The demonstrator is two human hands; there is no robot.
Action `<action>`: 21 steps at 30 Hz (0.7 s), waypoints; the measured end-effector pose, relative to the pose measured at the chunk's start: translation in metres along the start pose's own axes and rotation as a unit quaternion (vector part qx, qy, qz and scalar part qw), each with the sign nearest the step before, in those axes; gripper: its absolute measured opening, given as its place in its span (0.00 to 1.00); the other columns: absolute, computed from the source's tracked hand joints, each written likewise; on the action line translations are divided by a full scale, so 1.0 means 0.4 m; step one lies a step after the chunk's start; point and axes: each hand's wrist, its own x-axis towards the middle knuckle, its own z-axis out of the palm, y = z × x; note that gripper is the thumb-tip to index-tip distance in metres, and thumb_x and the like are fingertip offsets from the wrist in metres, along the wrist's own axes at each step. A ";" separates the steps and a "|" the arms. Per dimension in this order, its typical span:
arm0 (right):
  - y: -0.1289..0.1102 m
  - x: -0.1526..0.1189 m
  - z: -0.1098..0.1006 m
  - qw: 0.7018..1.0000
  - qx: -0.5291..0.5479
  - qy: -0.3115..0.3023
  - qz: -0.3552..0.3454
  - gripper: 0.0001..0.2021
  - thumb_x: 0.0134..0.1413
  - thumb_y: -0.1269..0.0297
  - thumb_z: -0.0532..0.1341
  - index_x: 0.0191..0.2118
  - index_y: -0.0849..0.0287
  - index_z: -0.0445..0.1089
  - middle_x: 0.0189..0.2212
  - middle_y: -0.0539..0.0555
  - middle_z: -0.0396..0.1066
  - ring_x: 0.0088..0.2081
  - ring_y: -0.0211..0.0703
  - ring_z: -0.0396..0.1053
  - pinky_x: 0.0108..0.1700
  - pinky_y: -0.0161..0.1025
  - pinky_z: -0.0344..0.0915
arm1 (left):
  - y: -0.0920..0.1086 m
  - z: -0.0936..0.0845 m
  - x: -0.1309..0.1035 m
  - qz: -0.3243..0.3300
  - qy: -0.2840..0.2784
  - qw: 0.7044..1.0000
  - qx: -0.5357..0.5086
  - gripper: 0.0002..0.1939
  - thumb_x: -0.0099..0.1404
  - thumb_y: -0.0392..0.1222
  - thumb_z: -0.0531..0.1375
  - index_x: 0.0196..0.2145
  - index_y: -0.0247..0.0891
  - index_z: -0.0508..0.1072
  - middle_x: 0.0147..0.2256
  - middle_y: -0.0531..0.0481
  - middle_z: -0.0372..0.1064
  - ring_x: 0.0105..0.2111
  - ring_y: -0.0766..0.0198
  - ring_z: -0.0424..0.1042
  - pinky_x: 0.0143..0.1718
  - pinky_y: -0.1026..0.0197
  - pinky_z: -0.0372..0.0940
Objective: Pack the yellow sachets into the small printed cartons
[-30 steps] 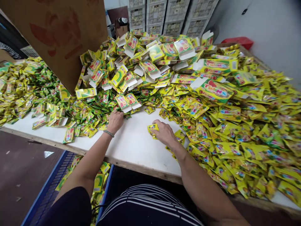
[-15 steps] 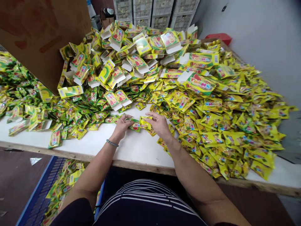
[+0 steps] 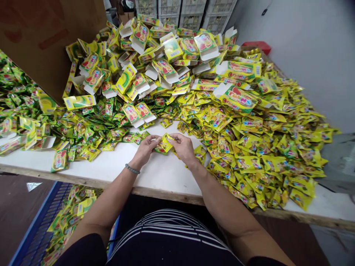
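Note:
Just above the white tabletop, my two hands meet over small shiny packets. My left hand (image 3: 146, 150), with a beaded bracelet at the wrist, pinches a green packet (image 3: 159, 150), mostly covered now. Between finger and thumb, my right hand (image 3: 183, 147) grips a yellow packet (image 3: 165, 142) that overlaps the green one. Close by on the left lie loose green packets (image 3: 111, 133). To the right of my right hand spreads a large heap of yellow packets (image 3: 257, 147).
Behind the packets, printed open-flapped boxes (image 3: 163, 70) form a pile. A large brown carton (image 3: 50, 44) stands at left. Below the wooden table edge (image 3: 169, 197), a blue crate (image 3: 36, 225) holds more packages. White crates (image 3: 169, 9) are stacked at the back.
My hands have come together, and the yellow packet has moved left over the green one. The view has shifted slightly.

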 end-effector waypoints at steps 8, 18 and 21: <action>-0.022 -0.005 -0.012 0.995 0.083 -0.045 0.008 0.20 0.38 0.53 0.72 0.37 0.60 0.76 0.31 0.53 0.78 0.31 0.42 0.73 0.38 0.41 0.72 | -0.002 -0.022 0.011 -0.067 -0.040 0.997 0.026 0.21 0.51 0.42 0.72 0.41 0.35 0.73 0.28 0.51 0.74 0.24 0.67 0.72 0.27 0.66 0.66; -0.012 -0.022 0.014 0.999 -0.001 -0.035 -0.013 0.18 0.43 0.49 0.69 0.36 0.57 0.74 0.31 0.53 0.75 0.32 0.43 0.72 0.36 0.41 0.70 | 0.010 -0.022 0.007 -0.087 -0.100 0.991 0.009 0.30 0.53 0.54 0.72 0.45 0.35 0.68 0.28 0.51 0.74 0.27 0.65 0.73 0.33 0.62 0.69; -0.010 -0.030 0.015 0.995 -0.092 -0.026 -0.039 0.14 0.48 0.52 0.66 0.36 0.57 0.74 0.30 0.53 0.75 0.31 0.43 0.71 0.37 0.40 0.69 | 0.006 -0.026 0.002 -0.051 -0.144 0.986 0.060 0.39 0.46 0.42 0.75 0.53 0.36 0.64 0.29 0.54 0.74 0.28 0.67 0.73 0.35 0.63 0.68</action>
